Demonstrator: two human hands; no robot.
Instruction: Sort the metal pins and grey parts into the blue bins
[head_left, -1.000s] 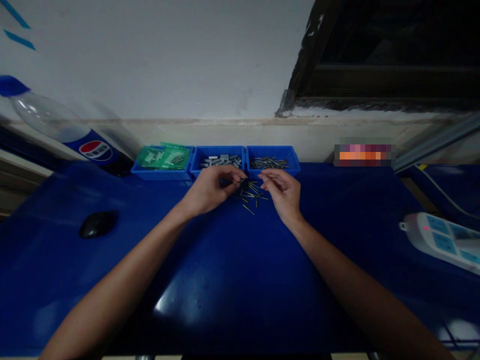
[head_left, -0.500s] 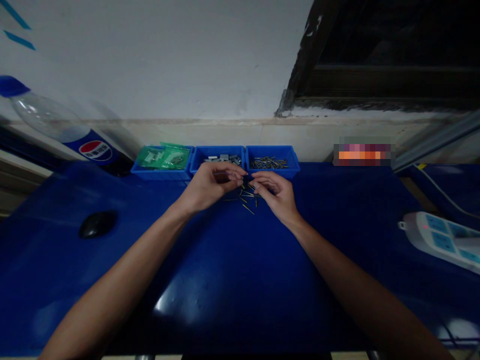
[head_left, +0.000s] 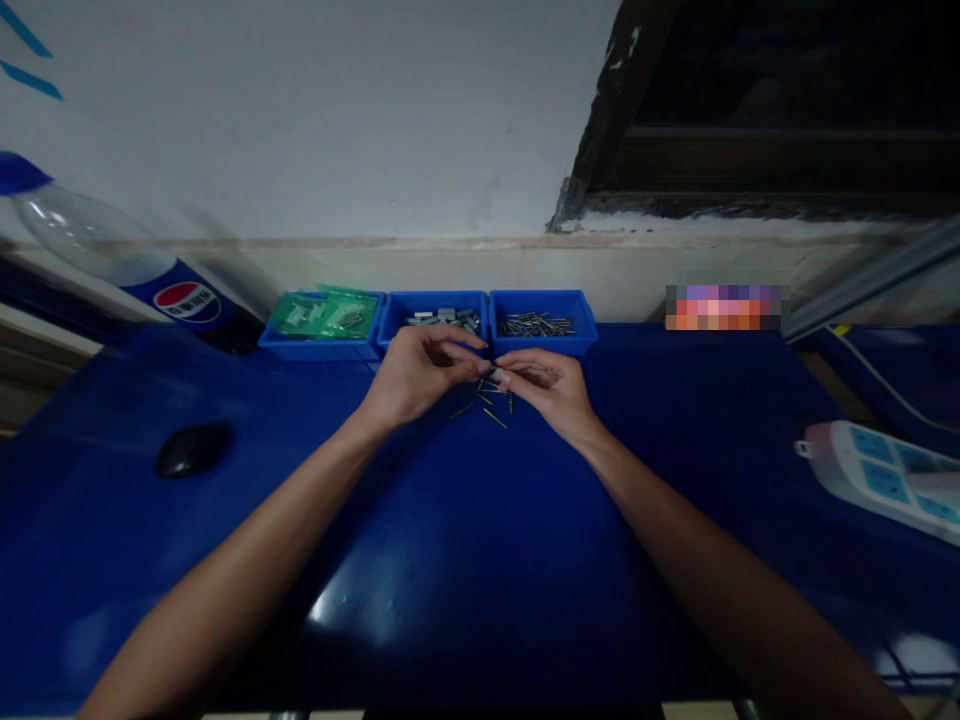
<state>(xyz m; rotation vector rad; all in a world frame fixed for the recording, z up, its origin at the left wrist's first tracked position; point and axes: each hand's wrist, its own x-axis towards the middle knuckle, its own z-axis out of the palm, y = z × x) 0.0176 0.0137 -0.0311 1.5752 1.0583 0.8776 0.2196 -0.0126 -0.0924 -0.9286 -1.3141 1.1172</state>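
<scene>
- A glossy blue table (head_left: 465,560) stood in dim light against a pale wall (head_left: 322,130).
- A few loose pins (head_left: 495,418), thin and metallic, lay on it at varied angles, just in front of the bins and beneath where the two hands met.
- The left hand (head_left: 409,380) curved over them, thumb and forefinger close; whether it pinched anything I could not tell.
- The right hand (head_left: 555,390) met it tip to tip, thumb and forefinger also close; anything between them was too small to make out.
- Pieces so slim seemed to call for a light pinch near one end, steady wrists, and hands held low, so that a slipped pin would not roll far.
- Behind stood three blue bins side by side: the bin of green packets (head_left: 322,350), the bin of grey metal pieces (head_left: 439,299) and the bin of similar pins (head_left: 581,345).
- Farther out were a bottle (head_left: 195,300) and a black mouse (head_left: 191,452) on the left, a power strip (head_left: 855,460) on the right.
</scene>
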